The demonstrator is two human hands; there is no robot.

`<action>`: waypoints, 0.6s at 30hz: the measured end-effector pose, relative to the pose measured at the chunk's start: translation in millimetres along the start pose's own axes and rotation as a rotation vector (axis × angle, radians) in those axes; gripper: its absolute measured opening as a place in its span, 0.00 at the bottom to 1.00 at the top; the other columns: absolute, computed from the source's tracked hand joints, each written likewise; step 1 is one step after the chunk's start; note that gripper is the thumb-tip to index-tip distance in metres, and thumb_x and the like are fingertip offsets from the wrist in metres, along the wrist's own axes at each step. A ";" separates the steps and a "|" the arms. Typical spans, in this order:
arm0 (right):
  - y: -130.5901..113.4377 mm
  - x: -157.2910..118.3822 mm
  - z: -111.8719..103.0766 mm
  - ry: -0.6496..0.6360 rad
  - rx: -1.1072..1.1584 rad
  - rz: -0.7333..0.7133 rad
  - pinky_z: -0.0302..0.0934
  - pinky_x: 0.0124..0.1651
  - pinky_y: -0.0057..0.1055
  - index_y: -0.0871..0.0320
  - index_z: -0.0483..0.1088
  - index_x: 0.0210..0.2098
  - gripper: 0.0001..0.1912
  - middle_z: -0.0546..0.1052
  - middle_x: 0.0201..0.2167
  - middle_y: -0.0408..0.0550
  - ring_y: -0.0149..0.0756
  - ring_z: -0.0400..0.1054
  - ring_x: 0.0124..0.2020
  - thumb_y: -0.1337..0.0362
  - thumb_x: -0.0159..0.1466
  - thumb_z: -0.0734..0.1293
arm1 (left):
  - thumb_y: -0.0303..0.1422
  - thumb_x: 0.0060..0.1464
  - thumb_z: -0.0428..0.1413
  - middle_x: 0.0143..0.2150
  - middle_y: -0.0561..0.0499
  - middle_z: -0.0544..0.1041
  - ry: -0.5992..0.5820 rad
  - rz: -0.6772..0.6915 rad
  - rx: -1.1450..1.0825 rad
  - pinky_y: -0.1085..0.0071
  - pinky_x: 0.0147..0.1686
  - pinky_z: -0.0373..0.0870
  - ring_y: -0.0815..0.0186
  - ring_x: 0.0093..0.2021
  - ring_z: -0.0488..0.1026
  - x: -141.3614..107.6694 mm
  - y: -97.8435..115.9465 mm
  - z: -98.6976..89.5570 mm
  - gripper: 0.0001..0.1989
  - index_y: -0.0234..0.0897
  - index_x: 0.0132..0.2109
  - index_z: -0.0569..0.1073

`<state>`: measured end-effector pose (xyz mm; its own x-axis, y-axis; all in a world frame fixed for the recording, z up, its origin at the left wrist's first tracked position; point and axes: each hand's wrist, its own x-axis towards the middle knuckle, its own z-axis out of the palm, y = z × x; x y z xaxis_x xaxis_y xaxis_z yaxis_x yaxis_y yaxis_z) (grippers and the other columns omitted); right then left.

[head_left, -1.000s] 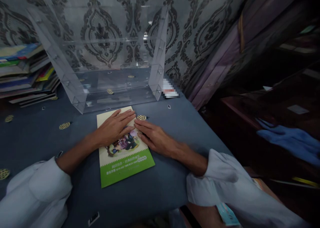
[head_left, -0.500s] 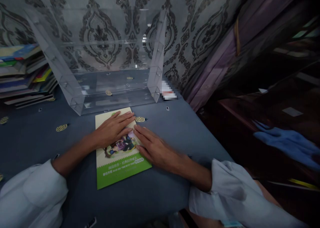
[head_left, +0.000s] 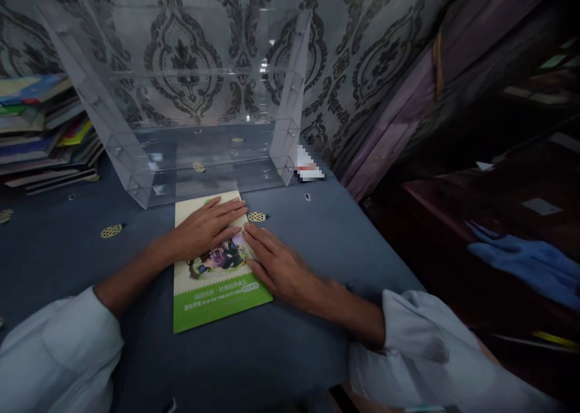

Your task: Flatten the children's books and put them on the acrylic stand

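Note:
A thin book (head_left: 203, 310) with a cream and green cover lies flat on the blue cloth-covered table, its lower edge toward me. My left hand (head_left: 209, 229) rests flat across the upper part of the cover, fingers stretched to the right. Along the book's right edge lies my right hand (head_left: 276, 262), fingers extended and pointing up-left, the tips touching the cover. Both hands hide part of the cover picture. Just behind the book stands a clear acrylic rack (head_left: 290, 117) with stepped shelves.
A stack of books (head_left: 40, 129) stands at the left. A pale printed item (head_left: 310, 166), partly blurred, lies right of the rack. Patterned wallpaper (head_left: 185, 57) and a purple curtain (head_left: 394, 123) are behind. Beyond the table's right edge, a blue glove (head_left: 521, 256) lies on a dark surface.
The view has shifted slightly. The book sits a little nearer the rack, with both hands still on it in nearly the same pose.

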<state>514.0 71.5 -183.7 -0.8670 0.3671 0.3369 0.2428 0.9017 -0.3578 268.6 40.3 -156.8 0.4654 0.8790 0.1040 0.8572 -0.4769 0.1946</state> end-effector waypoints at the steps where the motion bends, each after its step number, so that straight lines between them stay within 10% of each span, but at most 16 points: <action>1: -0.1 -1.2 1.1 0.007 0.004 0.001 0.58 0.70 0.50 0.68 0.60 0.68 0.27 0.64 0.68 0.66 0.48 0.57 0.70 0.60 0.75 0.55 | 0.49 0.73 0.32 0.73 0.48 0.60 -0.002 -0.001 0.005 0.55 0.72 0.45 0.64 0.74 0.52 -0.1 0.9 -0.2 0.31 0.39 0.71 0.58; 18: -13.5 -12.2 -8.1 -0.023 0.033 0.038 0.60 0.69 0.50 0.66 0.60 0.68 0.26 0.64 0.68 0.65 0.48 0.59 0.69 0.61 0.75 0.53 | 0.48 0.73 0.32 0.74 0.49 0.58 -0.029 -0.033 0.023 0.57 0.72 0.45 0.65 0.74 0.51 -0.9 8.1 -2.6 0.29 0.41 0.72 0.57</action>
<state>524.9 56.6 -175.8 -0.8673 0.3954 0.3024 0.2617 0.8790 -0.3986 274.6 35.6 -152.8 0.4422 0.8942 0.0698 0.8771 -0.4474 0.1748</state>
